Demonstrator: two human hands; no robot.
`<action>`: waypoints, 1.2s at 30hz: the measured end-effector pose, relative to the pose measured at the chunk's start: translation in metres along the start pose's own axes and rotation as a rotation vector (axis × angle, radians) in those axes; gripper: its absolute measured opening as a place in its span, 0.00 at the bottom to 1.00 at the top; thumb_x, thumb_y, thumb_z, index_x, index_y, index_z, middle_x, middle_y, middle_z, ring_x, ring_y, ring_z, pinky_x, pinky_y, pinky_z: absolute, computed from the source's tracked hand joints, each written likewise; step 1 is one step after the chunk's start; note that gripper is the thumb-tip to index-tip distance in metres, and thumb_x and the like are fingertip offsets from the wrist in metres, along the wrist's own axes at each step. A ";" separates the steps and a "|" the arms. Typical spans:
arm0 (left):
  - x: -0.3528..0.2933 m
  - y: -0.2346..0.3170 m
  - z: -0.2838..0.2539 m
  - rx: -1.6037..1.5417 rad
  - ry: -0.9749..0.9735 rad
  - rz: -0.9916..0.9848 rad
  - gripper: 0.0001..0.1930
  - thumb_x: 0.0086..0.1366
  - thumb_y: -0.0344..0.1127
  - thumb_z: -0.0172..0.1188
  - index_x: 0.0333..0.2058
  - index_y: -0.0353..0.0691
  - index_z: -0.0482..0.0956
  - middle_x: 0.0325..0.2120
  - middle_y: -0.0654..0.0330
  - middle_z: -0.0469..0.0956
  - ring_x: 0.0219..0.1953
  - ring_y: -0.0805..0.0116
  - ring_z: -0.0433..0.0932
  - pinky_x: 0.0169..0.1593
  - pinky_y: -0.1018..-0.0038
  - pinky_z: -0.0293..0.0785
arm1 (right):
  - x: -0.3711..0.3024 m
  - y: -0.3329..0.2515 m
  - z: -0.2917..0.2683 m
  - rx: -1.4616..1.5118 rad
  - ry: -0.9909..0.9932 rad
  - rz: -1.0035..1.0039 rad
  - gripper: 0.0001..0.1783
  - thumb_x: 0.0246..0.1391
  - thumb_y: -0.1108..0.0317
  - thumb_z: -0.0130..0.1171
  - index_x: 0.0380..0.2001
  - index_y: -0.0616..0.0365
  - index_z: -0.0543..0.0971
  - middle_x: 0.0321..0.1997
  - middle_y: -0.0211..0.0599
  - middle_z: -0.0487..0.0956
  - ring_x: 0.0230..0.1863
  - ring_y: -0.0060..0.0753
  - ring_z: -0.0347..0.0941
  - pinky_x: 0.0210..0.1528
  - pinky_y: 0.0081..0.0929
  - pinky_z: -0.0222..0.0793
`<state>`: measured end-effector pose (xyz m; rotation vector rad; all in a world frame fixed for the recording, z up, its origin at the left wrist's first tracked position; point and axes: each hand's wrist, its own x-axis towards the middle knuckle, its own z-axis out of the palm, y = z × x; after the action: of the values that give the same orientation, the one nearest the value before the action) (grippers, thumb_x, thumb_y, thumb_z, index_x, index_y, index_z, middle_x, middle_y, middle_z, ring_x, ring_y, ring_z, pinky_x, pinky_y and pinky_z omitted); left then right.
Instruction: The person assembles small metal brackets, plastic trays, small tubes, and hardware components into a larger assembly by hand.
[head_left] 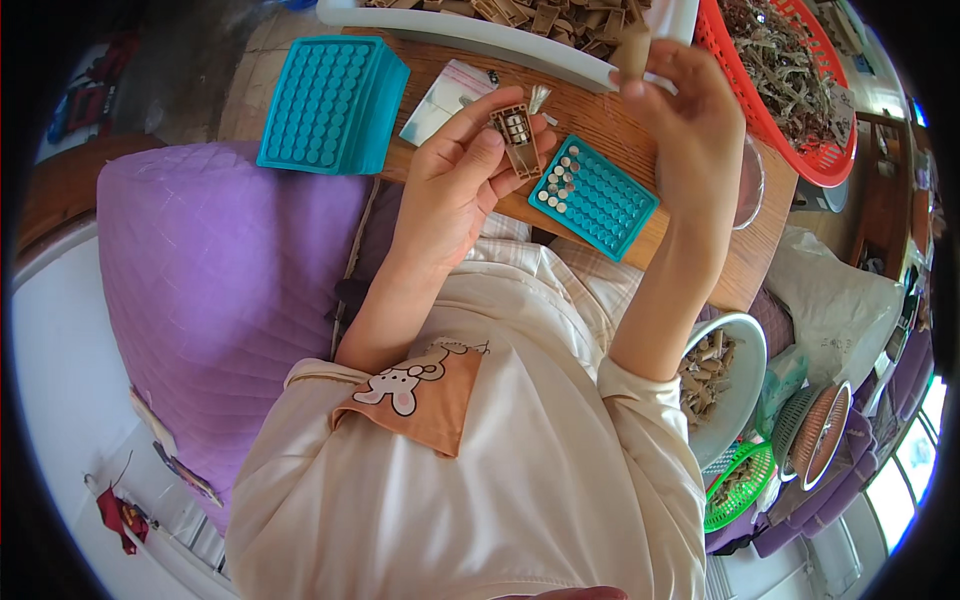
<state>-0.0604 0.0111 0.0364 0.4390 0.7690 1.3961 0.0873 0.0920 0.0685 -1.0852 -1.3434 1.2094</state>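
Note:
My left hand [447, 172] grips a small brown plastic casing [521, 160] between thumb and fingers. Several silver button cells [516, 126] sit in its upper part. Higher up and to the right, my right hand [700, 125] is closed on a tan plastic cover [634, 52], held upright beside the rim of a white bin [480, 22]. Between the hands a teal tray [610, 208] with round pockets lies on the table, with several silver button cells in its left pockets.
A stack of teal trays [330, 105] and a clear plastic bag [447, 95] are on the wooden table [745, 265]. Brown plastic parts fill the white bin. A red basket [845, 150] holds metal strips. Right of my body stand a pale bowl [750, 345] of tan parts and a green basket [755, 490].

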 end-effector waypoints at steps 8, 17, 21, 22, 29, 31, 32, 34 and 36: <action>-0.006 -0.008 0.019 0.139 -0.072 0.115 0.19 0.59 0.32 0.49 0.48 0.34 0.62 0.38 0.56 0.71 0.41 0.71 0.70 0.43 0.77 0.68 | -0.079 0.001 0.005 0.174 0.064 0.186 0.14 0.42 0.81 0.54 0.37 0.67 0.71 0.34 0.36 0.74 0.34 0.22 0.70 0.36 0.17 0.68; -0.012 -0.015 0.025 0.291 -0.171 0.141 0.17 0.57 0.29 0.51 0.46 0.33 0.64 0.35 0.61 0.71 0.39 0.77 0.69 0.42 0.82 0.66 | -0.090 0.000 0.014 -0.094 0.163 0.036 0.13 0.39 0.81 0.57 0.33 0.63 0.74 0.33 0.39 0.75 0.32 0.28 0.72 0.35 0.21 0.70; -0.015 -0.014 0.031 0.390 -0.160 0.183 0.17 0.57 0.29 0.51 0.46 0.32 0.64 0.35 0.61 0.71 0.39 0.76 0.70 0.42 0.81 0.67 | -0.092 0.007 0.015 -0.130 0.178 -0.026 0.13 0.37 0.82 0.57 0.31 0.64 0.73 0.32 0.40 0.75 0.31 0.30 0.72 0.32 0.22 0.70; -0.017 -0.014 0.033 0.437 -0.150 0.202 0.18 0.57 0.30 0.52 0.46 0.32 0.64 0.35 0.60 0.71 0.39 0.76 0.70 0.42 0.81 0.67 | -0.091 0.008 0.015 -0.130 0.178 -0.025 0.13 0.37 0.82 0.57 0.31 0.64 0.73 0.32 0.40 0.75 0.31 0.30 0.72 0.32 0.22 0.70; -0.017 -0.032 0.034 0.582 -0.083 0.448 0.17 0.56 0.35 0.53 0.42 0.31 0.66 0.32 0.55 0.72 0.39 0.70 0.71 0.41 0.78 0.68 | -0.092 0.004 0.020 -0.388 0.042 -0.111 0.15 0.35 0.82 0.55 0.32 0.63 0.70 0.25 0.41 0.69 0.24 0.39 0.68 0.24 0.27 0.65; -0.013 -0.035 0.029 0.684 -0.091 0.586 0.15 0.57 0.38 0.51 0.38 0.32 0.67 0.30 0.52 0.73 0.39 0.66 0.72 0.40 0.76 0.68 | -0.091 0.010 0.021 -0.342 -0.113 -0.099 0.12 0.38 0.80 0.53 0.31 0.63 0.70 0.26 0.43 0.69 0.23 0.42 0.66 0.22 0.29 0.63; -0.013 -0.035 0.030 0.692 -0.061 0.584 0.14 0.58 0.40 0.50 0.35 0.32 0.67 0.29 0.51 0.73 0.38 0.64 0.73 0.39 0.75 0.68 | -0.090 0.016 0.022 -0.315 -0.126 -0.118 0.12 0.39 0.78 0.52 0.33 0.64 0.69 0.25 0.44 0.68 0.24 0.43 0.66 0.22 0.30 0.62; -0.014 -0.036 0.028 0.663 -0.082 0.490 0.17 0.59 0.42 0.48 0.37 0.32 0.66 0.31 0.53 0.72 0.42 0.63 0.70 0.45 0.73 0.63 | -0.094 0.024 0.027 -0.334 -0.077 -0.140 0.13 0.40 0.78 0.51 0.33 0.64 0.69 0.25 0.44 0.68 0.24 0.44 0.66 0.23 0.31 0.62; -0.014 -0.039 0.028 0.638 -0.102 0.401 0.20 0.60 0.45 0.46 0.40 0.31 0.64 0.34 0.54 0.71 0.45 0.62 0.67 0.51 0.70 0.58 | -0.094 0.032 0.027 -0.348 -0.031 -0.166 0.13 0.40 0.78 0.51 0.34 0.65 0.68 0.25 0.44 0.68 0.25 0.45 0.66 0.24 0.31 0.62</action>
<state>-0.0131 -0.0037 0.0319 1.2049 1.0798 1.4577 0.0713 -0.0007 0.0270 -1.1702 -1.6749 0.8939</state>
